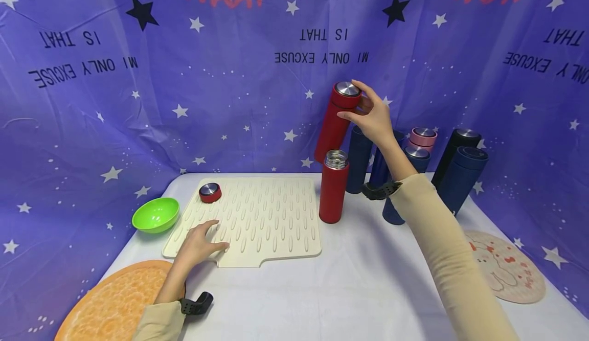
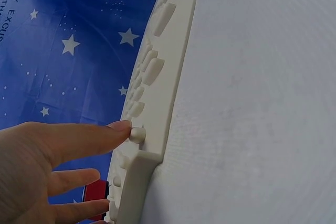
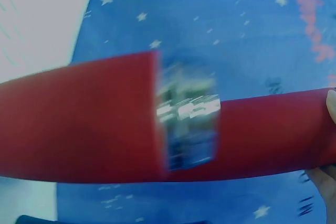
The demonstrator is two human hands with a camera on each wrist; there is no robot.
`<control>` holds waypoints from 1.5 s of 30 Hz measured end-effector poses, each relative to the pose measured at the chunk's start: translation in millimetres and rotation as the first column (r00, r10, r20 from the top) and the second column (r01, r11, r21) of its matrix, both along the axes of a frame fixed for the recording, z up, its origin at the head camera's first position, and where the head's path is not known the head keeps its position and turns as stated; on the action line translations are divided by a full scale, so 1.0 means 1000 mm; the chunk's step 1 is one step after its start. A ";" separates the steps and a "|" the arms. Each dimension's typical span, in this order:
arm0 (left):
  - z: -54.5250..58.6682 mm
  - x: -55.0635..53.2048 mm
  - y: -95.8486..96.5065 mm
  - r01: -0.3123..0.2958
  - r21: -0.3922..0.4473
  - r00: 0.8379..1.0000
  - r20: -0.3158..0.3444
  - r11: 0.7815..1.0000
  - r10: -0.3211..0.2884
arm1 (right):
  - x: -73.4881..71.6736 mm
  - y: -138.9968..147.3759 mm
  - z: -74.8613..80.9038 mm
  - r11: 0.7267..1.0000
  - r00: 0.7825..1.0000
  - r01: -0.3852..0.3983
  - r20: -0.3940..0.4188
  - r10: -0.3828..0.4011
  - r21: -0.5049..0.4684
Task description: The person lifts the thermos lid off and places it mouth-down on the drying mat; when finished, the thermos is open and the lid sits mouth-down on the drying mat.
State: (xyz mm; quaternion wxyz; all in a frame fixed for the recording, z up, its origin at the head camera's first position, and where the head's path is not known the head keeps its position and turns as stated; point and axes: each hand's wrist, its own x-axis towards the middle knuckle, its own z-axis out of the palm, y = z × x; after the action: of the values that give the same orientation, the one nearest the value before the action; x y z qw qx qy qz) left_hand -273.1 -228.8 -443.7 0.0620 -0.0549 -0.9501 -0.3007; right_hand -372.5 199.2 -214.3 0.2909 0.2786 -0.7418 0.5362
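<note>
My right hand grips a red thermos bottle near its silver-topped lid. This bottle is tilted and held up in front of the backdrop. Just nearer stands a second red thermos bottle, upright, its bare metal neck uncovered; in the right wrist view this uncapped bottle hides part of the held one. On the cream ridged mat lies a red bottle cap with a silver top. My left hand is over the mat's near left part, fingers apart, holding nothing.
Several bottles stand at the right: dark blue ones, a black one and a pink one. A green bowl sits left of the mat. An orange round mat and a pale round mat lie nearer.
</note>
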 end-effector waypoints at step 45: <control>0.033 0.004 0.020 0.102 0.051 0.986 -0.138 0.993 -0.095 | 0.121 0.011 0.042 0.986 0.958 -0.166 -0.232 0.166 0.020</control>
State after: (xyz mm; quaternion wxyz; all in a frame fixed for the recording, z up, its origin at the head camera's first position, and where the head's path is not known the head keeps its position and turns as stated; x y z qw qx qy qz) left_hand -269.0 -209.0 -411.1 0.1131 -0.1203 -0.9307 -0.3263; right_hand -251.6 210.5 -172.1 0.3299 0.4010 -0.6764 0.5224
